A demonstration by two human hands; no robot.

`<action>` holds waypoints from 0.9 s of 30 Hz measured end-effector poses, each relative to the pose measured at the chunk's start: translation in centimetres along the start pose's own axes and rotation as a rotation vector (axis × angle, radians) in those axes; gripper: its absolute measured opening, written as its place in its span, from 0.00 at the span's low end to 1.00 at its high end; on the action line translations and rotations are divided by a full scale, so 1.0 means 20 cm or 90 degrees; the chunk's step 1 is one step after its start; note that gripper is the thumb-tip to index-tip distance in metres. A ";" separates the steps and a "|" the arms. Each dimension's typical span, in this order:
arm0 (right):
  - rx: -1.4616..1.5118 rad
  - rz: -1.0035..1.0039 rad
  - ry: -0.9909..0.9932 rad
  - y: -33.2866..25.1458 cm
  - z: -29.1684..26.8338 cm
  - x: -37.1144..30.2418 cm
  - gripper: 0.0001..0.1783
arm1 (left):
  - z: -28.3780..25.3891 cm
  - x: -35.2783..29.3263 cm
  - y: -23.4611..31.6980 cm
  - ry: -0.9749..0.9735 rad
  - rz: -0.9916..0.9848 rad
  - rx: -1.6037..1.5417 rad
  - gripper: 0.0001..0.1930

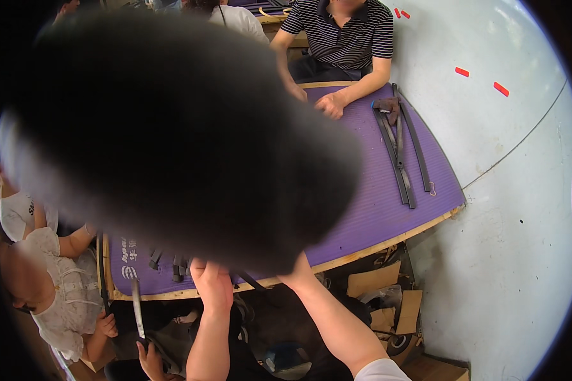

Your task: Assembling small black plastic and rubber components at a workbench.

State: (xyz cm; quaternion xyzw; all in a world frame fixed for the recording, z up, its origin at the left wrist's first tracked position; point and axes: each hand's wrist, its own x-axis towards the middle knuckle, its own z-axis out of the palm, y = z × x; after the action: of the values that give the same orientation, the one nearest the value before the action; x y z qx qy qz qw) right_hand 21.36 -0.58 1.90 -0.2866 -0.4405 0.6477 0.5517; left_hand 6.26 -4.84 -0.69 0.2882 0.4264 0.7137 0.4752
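Note:
A large, blurred dark shape point(190, 146) fills the middle of the head view and covers much of the table. My left hand point(212, 282) reaches up to its lower edge, at the near side of the purple-covered table. Only the back of that hand and the wrist show; its fingers are hidden. My right hand point(297, 273) goes behind the same dark shape, with its fingers out of sight. Between the two hands a thin dark strip point(252, 281) crosses the table edge; whether either hand holds it cannot be made out. Short black pieces point(179, 268) lie left of my left hand.
Long dark bars point(394, 155) and a brown cloth or glove point(386, 109) lie at the table's right. Across sits a person in a striped shirt point(346, 38). At left, a hand holds a flat metal blade-like tool point(138, 308). Cardboard boxes point(375, 279) stand below right, beside a pale wall point(489, 209).

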 end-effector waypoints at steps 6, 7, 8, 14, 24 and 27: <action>-0.122 -0.099 -0.058 0.07 -0.01 0.04 0.12 | -0.04 0.00 -0.05 -0.021 -0.023 0.014 0.10; -0.240 -0.136 -0.062 0.08 -0.03 0.04 0.12 | -0.04 0.00 -0.05 -0.028 -0.023 0.018 0.10; -0.298 -0.155 -0.066 0.07 -0.02 0.05 0.12 | -0.04 0.00 -0.04 -0.034 -0.022 0.022 0.10; -0.074 -0.018 -0.026 0.01 0.03 0.04 0.12 | -0.07 0.01 -0.04 -0.036 -0.023 0.031 0.10; -0.494 -0.237 0.055 -0.08 -0.05 0.02 0.11 | -0.07 0.00 -0.11 -0.047 -0.062 0.013 0.08; -0.605 -0.249 0.098 -0.21 -0.25 0.02 0.10 | -0.03 -0.02 -0.11 -0.073 -0.089 0.156 0.09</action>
State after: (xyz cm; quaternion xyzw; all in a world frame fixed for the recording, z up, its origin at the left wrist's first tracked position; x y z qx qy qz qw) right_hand 27.46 1.08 3.45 -0.4645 -0.6893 0.2378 0.5025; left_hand 6.75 -5.06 -2.88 0.3541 0.5017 0.6036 0.5085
